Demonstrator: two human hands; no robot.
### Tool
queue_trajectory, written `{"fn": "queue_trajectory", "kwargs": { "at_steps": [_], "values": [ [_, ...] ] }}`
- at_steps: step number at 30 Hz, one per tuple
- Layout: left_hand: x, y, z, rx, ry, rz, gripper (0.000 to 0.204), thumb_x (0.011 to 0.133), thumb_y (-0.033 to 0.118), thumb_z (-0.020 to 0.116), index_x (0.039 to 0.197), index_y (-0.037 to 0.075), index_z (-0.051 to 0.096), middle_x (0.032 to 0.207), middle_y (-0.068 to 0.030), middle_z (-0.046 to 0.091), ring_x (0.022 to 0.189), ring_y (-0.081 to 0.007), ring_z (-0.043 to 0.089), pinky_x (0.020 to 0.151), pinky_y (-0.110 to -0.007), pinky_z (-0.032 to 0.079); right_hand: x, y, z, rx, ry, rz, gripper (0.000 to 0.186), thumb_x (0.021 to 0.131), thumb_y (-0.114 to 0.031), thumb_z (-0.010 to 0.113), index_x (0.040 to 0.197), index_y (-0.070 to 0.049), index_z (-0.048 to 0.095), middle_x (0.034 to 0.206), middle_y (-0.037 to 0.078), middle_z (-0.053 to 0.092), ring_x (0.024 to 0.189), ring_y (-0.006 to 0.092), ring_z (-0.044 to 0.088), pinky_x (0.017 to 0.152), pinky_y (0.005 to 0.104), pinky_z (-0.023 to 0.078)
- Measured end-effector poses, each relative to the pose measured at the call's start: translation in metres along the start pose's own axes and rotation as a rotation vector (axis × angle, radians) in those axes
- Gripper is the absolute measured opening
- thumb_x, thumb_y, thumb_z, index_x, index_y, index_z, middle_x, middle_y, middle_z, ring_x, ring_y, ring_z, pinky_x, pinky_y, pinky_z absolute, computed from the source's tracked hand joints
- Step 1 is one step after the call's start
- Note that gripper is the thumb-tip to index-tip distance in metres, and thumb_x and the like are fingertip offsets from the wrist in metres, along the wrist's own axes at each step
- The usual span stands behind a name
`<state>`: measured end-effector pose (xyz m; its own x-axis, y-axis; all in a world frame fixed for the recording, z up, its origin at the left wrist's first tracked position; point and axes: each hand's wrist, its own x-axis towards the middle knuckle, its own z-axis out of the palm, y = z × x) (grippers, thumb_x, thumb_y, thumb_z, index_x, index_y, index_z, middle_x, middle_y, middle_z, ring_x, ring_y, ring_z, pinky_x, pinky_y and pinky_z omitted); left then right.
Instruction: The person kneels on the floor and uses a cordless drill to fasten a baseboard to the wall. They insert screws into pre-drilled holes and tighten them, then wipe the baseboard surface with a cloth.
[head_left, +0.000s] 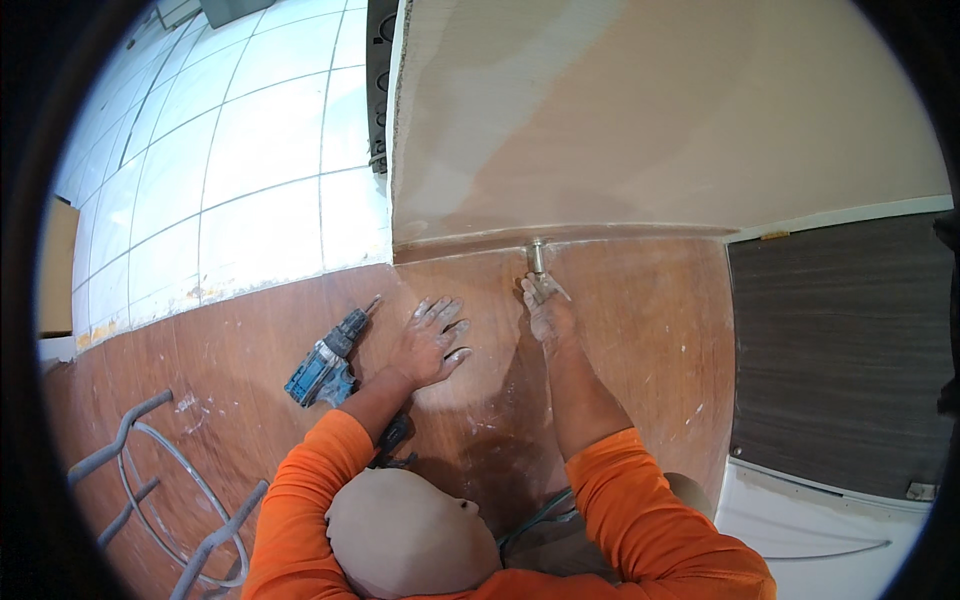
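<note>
My left hand lies on the reddish-brown wooden floor, its dusty fingers spread and nothing in its grip. Just to its left, a blue and black cordless drill rests on its side, a bit in its chuck pointing toward the wall. My right hand reaches forward to the foot of the wall. Its fingers close around the near end of a short, shiny metal cylinder, whose far end meets the base of the wall. What sits inside the fingers is partly hidden.
Ahead rises a beige wall with patchy plaster. White tiles border the wood at the far left. Bent grey metal tubing stands at the near left. A dark wood-grain panel is on the right, with a white surface below it.
</note>
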<state>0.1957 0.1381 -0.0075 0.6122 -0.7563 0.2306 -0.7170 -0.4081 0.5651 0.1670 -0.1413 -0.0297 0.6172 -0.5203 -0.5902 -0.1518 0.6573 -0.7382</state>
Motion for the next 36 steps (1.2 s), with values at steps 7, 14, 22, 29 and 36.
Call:
{"fn": "queue_trajectory", "kwargs": {
  "at_steps": [7, 14, 22, 29, 36],
  "values": [
    [-0.001, -0.002, 0.003, -0.005, 0.006, 0.007, 0.045, 0.088, 0.036, 0.072, 0.121, 0.005, 0.071, 0.145, -0.0207, 0.054, 0.138, -0.0397, 0.047, 0.119, -0.055, 0.03, 0.006, 0.0, -0.002, 0.029, 0.0, -0.008, 0.028, 0.106, -0.014, 0.046, 0.128, 0.0, 0.056, 0.116, 0.015, 0.069, 0.098, 0.026, 0.071, 0.077, 0.0322, 0.058],
    [0.002, -0.001, -0.002, 0.002, -0.017, 0.001, 0.043, 0.089, 0.034, 0.071, 0.12, 0.006, 0.071, 0.145, -0.0208, 0.053, 0.136, -0.0416, 0.048, 0.116, -0.055, 0.034, 0.01, -0.004, -0.001, 0.057, -0.023, 0.028, 0.027, 0.106, -0.013, 0.046, 0.127, 0.0, 0.056, 0.116, 0.015, 0.068, 0.095, 0.0271, 0.07, 0.075, 0.0332, 0.059],
    [0.108, 0.028, -0.02, -0.286, -0.366, -0.376, 0.048, 0.095, 0.04, 0.064, 0.116, -0.003, 0.069, 0.107, -0.0267, 0.07, 0.101, -0.0441, 0.066, 0.095, -0.047, 0.051, 0.001, -0.001, 0.006, 0.12, 0.017, -0.011, 0.028, 0.105, -0.014, 0.053, 0.129, 0.0, 0.055, 0.11, 0.014, 0.069, 0.092, 0.0277, 0.071, 0.07, 0.0361, 0.059],
    [0.194, 0.01, 0.044, -0.65, -0.217, -0.957, 0.063, 0.093, 0.046, 0.066, 0.112, -0.014, 0.067, 0.115, -0.0309, 0.069, 0.111, -0.0364, 0.067, 0.094, -0.044, 0.051, -0.013, -0.007, 0.021, 0.057, 0.043, -0.112, 0.03, 0.097, -0.004, 0.062, 0.127, 0.002, 0.057, 0.104, 0.013, 0.07, 0.087, 0.0268, 0.072, 0.072, 0.0378, 0.06],
    [0.202, -0.013, 0.108, -0.596, -0.261, -0.844, 0.064, 0.091, 0.042, 0.072, 0.123, -0.012, 0.064, 0.126, -0.0276, 0.066, 0.115, -0.033, 0.065, 0.095, -0.043, 0.05, 0.015, 0.01, -0.004, 0.094, -0.058, -0.164, 0.031, 0.091, 0.001, 0.064, 0.122, 0.003, 0.061, 0.105, 0.011, 0.071, 0.093, 0.0273, 0.07, 0.075, 0.0397, 0.06]
  ]
}}
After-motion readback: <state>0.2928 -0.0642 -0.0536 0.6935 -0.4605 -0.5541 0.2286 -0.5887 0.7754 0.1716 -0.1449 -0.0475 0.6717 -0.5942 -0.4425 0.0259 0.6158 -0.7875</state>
